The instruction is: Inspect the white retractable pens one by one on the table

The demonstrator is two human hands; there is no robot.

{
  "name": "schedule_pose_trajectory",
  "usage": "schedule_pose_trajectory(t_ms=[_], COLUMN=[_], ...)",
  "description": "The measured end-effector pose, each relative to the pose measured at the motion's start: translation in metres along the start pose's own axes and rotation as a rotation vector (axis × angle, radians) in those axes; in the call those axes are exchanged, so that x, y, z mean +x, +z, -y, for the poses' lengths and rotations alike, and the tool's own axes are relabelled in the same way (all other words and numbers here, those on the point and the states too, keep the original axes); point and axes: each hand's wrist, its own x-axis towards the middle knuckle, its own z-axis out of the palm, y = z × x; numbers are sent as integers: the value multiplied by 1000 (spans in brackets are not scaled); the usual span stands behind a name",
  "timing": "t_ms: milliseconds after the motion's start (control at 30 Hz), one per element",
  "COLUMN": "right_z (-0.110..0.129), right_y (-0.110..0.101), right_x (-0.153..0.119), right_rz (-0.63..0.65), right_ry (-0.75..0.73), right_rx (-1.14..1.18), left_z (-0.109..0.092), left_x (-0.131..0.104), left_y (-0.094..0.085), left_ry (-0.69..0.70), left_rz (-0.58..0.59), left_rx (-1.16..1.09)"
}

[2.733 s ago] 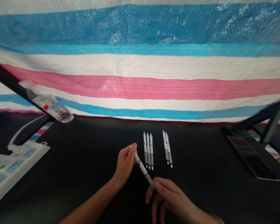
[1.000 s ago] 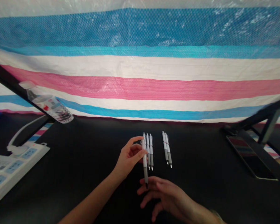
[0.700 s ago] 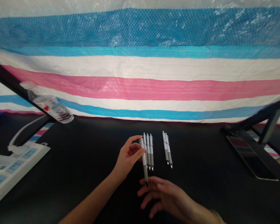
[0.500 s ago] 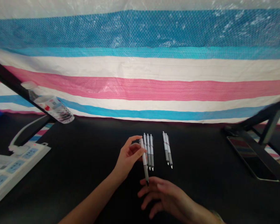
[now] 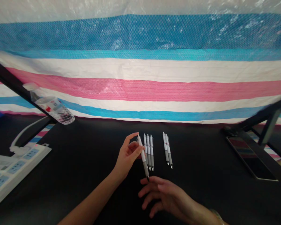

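I see the striped tarp point(image 5: 140, 72) hanging across the back, blue, white and pink, with the black surface point(image 5: 84, 150) spread beneath it. On the far left sits a white power strip point(image 5: 11, 164), and a clear water bottle point(image 5: 49, 104) lies tilted against a dark bar. On the right a phone point(image 5: 250, 157) lies flat beside a black stand. My left hand point(image 5: 127, 154) has its fingers pinched on the upper half of a white-and-grey pen point(image 5: 143, 157), holding it slanted, tip toward me, just left of a row of three pens point(image 5: 149, 151). Two more pens point(image 5: 167, 150) lie a little to the right, apart from the three. My right hand point(image 5: 164, 195) hovers low with fingers spread loose, holding nothing, its fingertips just under the held pen's tip.
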Motion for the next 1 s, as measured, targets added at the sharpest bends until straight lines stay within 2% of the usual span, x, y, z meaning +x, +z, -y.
schedule_pose_trajectory(t_ms=[467,567,767,900,1000], right_z=[-4,-5,-3,-1,9], right_y=[-1,0,3,6,10], right_x=[3,2,3,2,-2], right_rz=[-22,-39,-32,-24,-30], right_ry=[27,42,44,42,-9], right_rx=[-29,-62,-79,-112,-360], left_z=[6,9,23,28,25], left_x=[5,10,23,23,19], left_y=[-10,-16,-24,-23,-22], left_ry=[42,70,247,270,208], left_rz=[-4,-35,-89,-134,-144], left_rx=[21,163,578,625,608])
